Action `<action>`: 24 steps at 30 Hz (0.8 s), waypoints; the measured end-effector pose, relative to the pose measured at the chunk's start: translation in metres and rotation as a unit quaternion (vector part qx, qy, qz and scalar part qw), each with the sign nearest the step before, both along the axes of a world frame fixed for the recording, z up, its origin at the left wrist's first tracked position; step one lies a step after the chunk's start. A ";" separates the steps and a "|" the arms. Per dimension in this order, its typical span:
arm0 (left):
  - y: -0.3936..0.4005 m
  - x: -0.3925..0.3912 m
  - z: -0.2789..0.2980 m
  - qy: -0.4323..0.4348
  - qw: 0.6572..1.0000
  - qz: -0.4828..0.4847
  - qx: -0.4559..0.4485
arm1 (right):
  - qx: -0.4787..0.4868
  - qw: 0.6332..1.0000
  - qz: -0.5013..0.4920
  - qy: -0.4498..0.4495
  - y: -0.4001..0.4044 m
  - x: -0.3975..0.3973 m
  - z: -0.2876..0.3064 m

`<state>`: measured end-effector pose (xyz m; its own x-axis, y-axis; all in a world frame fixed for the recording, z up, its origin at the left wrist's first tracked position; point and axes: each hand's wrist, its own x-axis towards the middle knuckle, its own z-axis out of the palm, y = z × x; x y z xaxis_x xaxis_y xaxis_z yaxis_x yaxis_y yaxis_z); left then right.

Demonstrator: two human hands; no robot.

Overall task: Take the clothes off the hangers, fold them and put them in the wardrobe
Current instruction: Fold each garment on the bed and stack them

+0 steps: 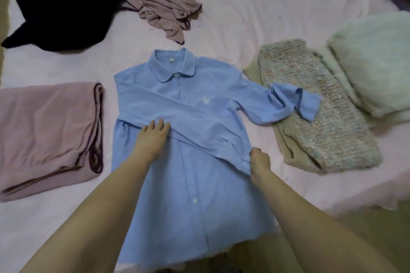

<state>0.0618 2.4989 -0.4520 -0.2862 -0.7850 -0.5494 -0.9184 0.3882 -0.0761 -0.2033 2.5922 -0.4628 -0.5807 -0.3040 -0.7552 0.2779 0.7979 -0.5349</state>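
The left hand [153,137] lies flat with straight fingers on the front of a light-blue cotton button-up shirt [195,184], pressing at the edge of the sleeve folded across the chest. The right hand [259,162] pinches the cuff end of that folded sleeve [177,108] at the shirt's right edge, fingers curled round the cloth.

The shirt lies face up on the bed, collar away from the person, buttoned, with a rounded collar, a small white emblem on the chest and white buttons down the placket. Its other sleeve [288,104] stretches out to the right, the cuff resting on a folded speckled knit sweater [321,113].

Everything lies on a pale pink bedsheet [244,17]. Left of the shirt sits a folded mauve garment with dark trim [48,135]; beyond the collar are a crumpled mauve garment [164,0] and a black garment [62,6]. A folded pale fluffy item [372,62] sits at the far right, just beside the knit.
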 end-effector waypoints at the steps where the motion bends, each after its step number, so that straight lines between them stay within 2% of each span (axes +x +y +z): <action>1: 0.001 -0.001 0.000 -0.005 1.000 -0.003 -0.001 | 0.016 0.999 0.018 0.037 0.005 -0.003 -0.002; 4: 0.007 -0.007 0.000 0.013 0.999 -0.029 -0.020 | 0.000 0.994 0.065 0.085 0.017 -0.004 -0.008; 7: 0.013 -0.028 -0.001 0.041 0.994 -0.099 -0.031 | -0.013 0.994 0.084 0.067 0.018 -0.001 -0.009; 9: 0.016 -0.042 -0.004 0.055 0.989 -0.130 -0.036 | -0.047 0.999 -0.013 0.015 0.019 -0.001 -0.005; 11: 0.016 -0.050 -0.006 0.050 0.989 -0.135 -0.031 | -0.107 0.977 -0.146 -0.110 0.024 -0.002 0.004; 13: 0.016 -0.054 -0.012 0.039 0.991 -0.124 -0.026 | -0.102 0.971 -0.170 -0.136 0.038 -0.007 -0.005; 14: 0.015 -0.054 -0.015 0.030 0.992 -0.117 -0.024 | -0.053 0.986 -0.124 -0.102 0.047 -0.010 -0.009; 15: 0.016 -0.055 -0.017 0.021 0.994 -0.110 -0.018 | 0.010 0.998 -0.047 -0.031 0.056 -0.013 -0.012; 16: 0.016 -0.053 -0.019 0.019 0.994 -0.106 -0.019 | 0.068 0.994 0.049 0.068 0.063 -0.012 -0.012; 17: 0.017 -0.050 -0.020 0.020 0.994 -0.107 -0.022 | 0.097 0.973 0.124 0.170 0.066 -0.009 -0.010; 19: 0.018 -0.040 -0.021 0.007 0.993 -0.111 -0.025 | 0.045 0.920 0.203 0.334 0.063 0.006 0.002; 21: 0.015 -0.025 -0.024 0.000 0.994 -0.102 -0.030 | -0.062 0.890 0.259 0.371 0.045 0.028 0.012; 24: 0.009 0.000 -0.023 0.037 0.993 -0.087 -0.070 | -0.144 0.869 0.369 0.296 0.006 0.068 0.009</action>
